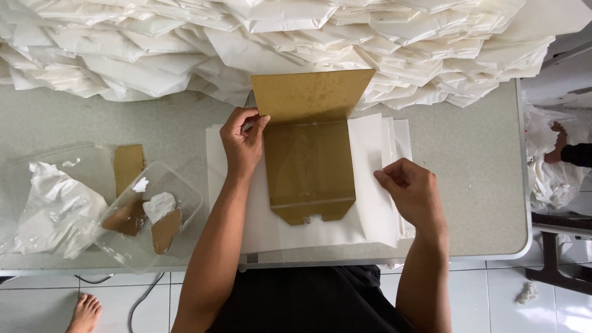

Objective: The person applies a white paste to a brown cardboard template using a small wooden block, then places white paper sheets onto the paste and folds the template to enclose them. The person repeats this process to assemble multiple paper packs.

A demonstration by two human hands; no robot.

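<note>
Reaching forward over grey table [468,185]: left hand [242,147] pinching brown folded cardboard template's [308,166] edge, right hand [412,188] curled, pinching white paper sheet [370,209].

Two bare forearms reach in from the bottom edge, with no sleeves, watch, rings or bracelets visible on either. The left hand [242,147] and right hand [412,188] are ungloved, with short, unpainted nails. Between the arms, the person's lap is covered by dark, almost black fabric with soft folds. At the lower left, one bare foot [84,312] shows, without shoe or sock.
</note>
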